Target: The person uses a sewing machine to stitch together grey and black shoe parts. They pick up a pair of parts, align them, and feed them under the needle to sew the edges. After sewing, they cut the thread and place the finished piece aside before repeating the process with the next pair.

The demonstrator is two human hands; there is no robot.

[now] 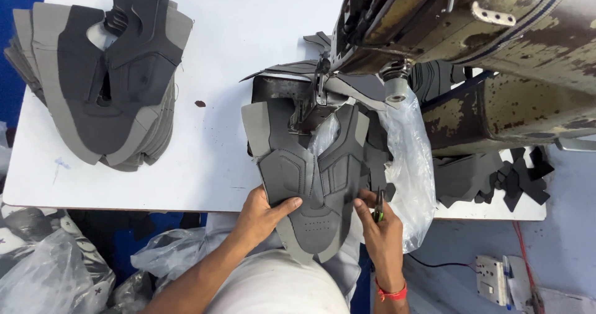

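A grey and dark grey shoe upper [310, 183] lies flat on the white table [205, 165], its far end under the needle of a worn sewing machine [472, 35]. My left hand [264, 215] grips the upper's near left edge, thumb on top. My right hand [380, 227] rests on the upper's right edge and holds a small green-handled thread snip [377, 210]. A red band circles my right wrist.
A tall stack of matching grey uppers [105, 78] sits at the table's far left. Clear plastic bag [410, 165] lies right of the upper. Several dark cut pieces [496, 177] are piled under the machine arm. Plastic bags [56, 270] lie on the floor.
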